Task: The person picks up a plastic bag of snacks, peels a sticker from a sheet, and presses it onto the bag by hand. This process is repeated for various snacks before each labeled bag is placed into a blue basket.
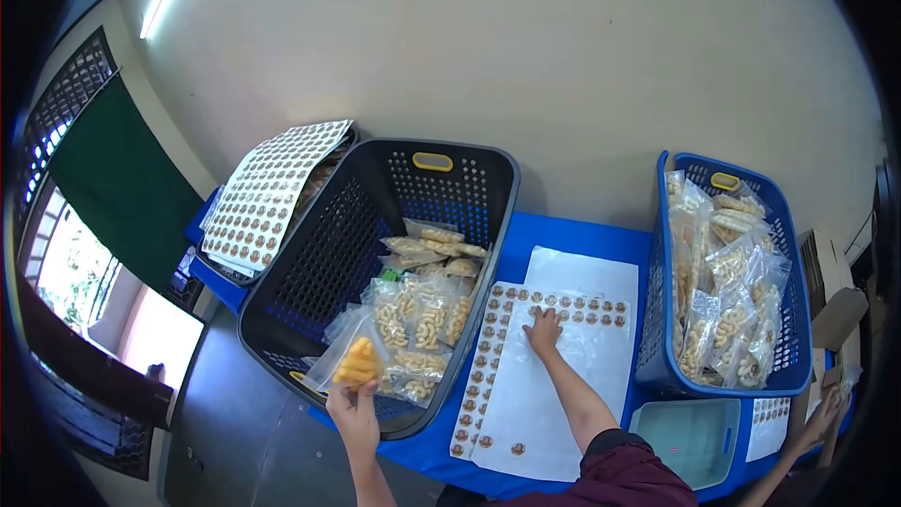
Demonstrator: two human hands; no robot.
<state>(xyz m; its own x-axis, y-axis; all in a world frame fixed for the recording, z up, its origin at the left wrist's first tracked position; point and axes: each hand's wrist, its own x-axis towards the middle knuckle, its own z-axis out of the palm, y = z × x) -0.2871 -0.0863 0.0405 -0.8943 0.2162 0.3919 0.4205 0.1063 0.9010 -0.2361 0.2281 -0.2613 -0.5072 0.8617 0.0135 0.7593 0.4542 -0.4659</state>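
My left hand (pixel 355 421) is closed on the lower edge of a clear plastic bag of yellow-orange snacks (pixel 358 362), held up over the near left side of the black basket (pixel 310 268). In that basket lie several clear bags of pale, curved snacks (pixel 432 317). My right hand (pixel 543 330) rests on a white sheet of round brown stickers (pixel 589 304), its fingertips down at the sticker rows and slightly apart. Much of the sheet is bare backing, with stickers left along its upper and left parts. Whether a sticker is under the fingertips cannot be made out.
A blue basket (pixel 649 347) full of bagged snacks stands at the right, behind a shallow grey-green tray (pixel 690 483). More sticker sheets (pixel 277 190) cover another container at far left. Another person's hands (pixel 826 418) are at the right edge, near cardboard boxes (pixel 838 317).
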